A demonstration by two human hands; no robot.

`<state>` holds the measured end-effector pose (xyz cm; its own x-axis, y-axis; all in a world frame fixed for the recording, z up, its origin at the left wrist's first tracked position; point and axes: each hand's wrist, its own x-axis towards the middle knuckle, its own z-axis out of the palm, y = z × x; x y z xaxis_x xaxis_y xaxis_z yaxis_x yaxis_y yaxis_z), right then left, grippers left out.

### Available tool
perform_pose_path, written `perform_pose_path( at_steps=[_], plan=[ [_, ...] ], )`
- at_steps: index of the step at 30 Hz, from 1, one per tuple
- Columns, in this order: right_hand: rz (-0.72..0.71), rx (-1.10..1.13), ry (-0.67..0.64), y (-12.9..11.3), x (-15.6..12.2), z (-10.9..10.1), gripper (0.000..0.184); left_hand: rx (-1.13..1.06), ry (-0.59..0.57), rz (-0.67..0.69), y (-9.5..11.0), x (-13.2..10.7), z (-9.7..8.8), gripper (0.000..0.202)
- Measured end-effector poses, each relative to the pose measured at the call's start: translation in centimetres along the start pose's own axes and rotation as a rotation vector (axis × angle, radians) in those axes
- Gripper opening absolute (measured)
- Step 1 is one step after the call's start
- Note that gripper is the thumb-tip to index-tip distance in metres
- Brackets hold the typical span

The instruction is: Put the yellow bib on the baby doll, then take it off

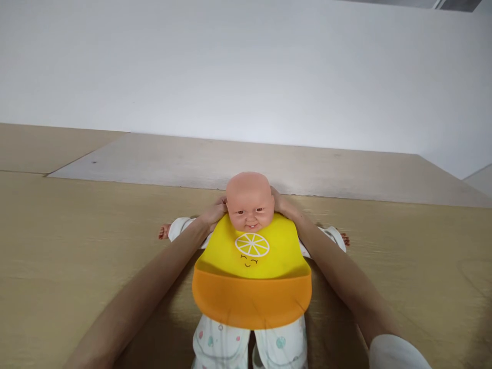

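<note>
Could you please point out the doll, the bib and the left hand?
Doll (249, 197): head view, on its head.
Bib (251, 294): head view, on its orange pocket.
Left hand (216, 210): head view, on the back of the hand.

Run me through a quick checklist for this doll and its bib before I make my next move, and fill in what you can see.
1. Bib lying over the chest of the doll: ok.
2. Citrus-slice print facing outward: ok.
3. Orange pocket at the lower end of the bib, over the tops of the patterned trousers: ok.
4. Left hand and right hand one on each side of the doll's head: ok.
5. Doll's hands out from under the bib: ok, one shows on each side.
6. Neck fastening closed: cannot tell, it is hidden behind the head, as are some fingers.
</note>
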<state>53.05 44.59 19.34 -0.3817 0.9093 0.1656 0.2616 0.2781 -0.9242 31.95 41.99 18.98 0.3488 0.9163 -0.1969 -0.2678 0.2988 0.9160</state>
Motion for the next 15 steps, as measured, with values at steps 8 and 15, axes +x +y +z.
perform_pose_path(
  at_steps=[8, 15],
  plan=[
    [0.122, -0.102, 0.078, 0.9, 0.8, 0.8, 0.021, -0.027, 0.022, -0.035, 0.0, -0.1, 0.4, 0.037],
    [0.106, -0.066, 0.070, 1.7, 1.1, 1.2, 0.024, -0.023, 0.130, -0.073, 0.2, -0.1, 0.6, 0.031]
  ],
)
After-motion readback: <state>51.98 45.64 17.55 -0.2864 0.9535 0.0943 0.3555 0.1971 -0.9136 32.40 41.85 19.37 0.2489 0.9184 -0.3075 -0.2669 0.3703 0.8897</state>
